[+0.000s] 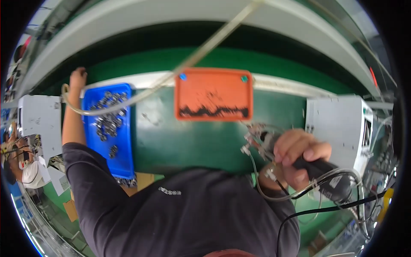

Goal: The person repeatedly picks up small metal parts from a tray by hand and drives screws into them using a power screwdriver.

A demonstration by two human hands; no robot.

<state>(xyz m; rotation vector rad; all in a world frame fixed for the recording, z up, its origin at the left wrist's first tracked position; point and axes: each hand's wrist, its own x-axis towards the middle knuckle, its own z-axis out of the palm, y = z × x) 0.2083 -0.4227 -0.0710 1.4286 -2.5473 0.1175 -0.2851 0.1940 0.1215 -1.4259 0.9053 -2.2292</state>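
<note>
1 black power tool (336, 187), right of the green bench's middle, wrapped in the right hand's (302, 155) fingers. Probably rigid, fairly heavy, dragged by its tubing (274, 199); best held mid-barrel. Orange tray (201, 83) lies left of it; blue tray (122, 159) farther left. Left hand (78, 79) beyond blue tray; grasp cannot be told.

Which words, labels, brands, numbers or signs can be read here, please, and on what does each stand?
Dark shirt: white lettering, upside down, too blurred to quote.
Black corded power tool in the right hand: pale marking, too small to read.
White box at left: dark marks, unreadable.
</note>
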